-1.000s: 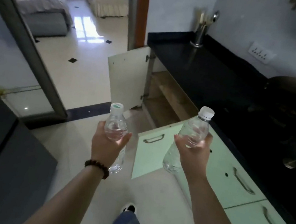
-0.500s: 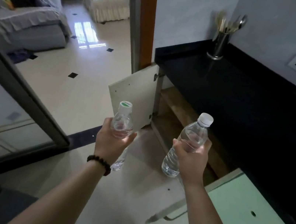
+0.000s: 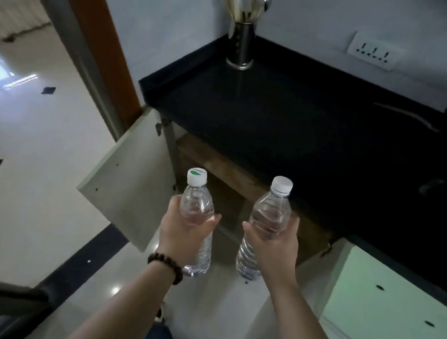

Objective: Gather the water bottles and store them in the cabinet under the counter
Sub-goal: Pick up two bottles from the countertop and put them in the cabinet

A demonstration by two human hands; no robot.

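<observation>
Two clear plastic water bottles, both upright, capped and held in the air in front of the open cabinet. The left clear bottle with the white cap bearing a green mark (image 3: 196, 218) is clasped round its middle by the left hand (image 3: 183, 229), fingers wrapped tight; a dark beaded bracelet (image 3: 167, 265) sits on that wrist. The right clear bottle with the plain white cap (image 3: 264, 225) is gripped the same way by the right hand (image 3: 273, 243), leaning slightly toward 1 o'clock. The bottles are side by side, near each other but apart, bases hanging below the fists.

Behind them at 12 o'clock is the open under-counter cabinet with a brown wooden interior (image 3: 232, 182); its pale door (image 3: 129, 183) swings out toward 9 o'clock. Above it, the black glossy countertop (image 3: 269, 112) runs from 12 to 3 o'clock. A steel cylindrical utensil holder with chopsticks and spoons (image 3: 241, 43) stands at the counter's far corner, at 12 o'clock. A white wall socket plate (image 3: 374, 51) is at 1 o'clock. A pale green cabinet door (image 3: 385, 306) stands open at 4 o'clock. A light tiled floor with small dark diamonds (image 3: 12, 165) is at 9 o'clock
</observation>
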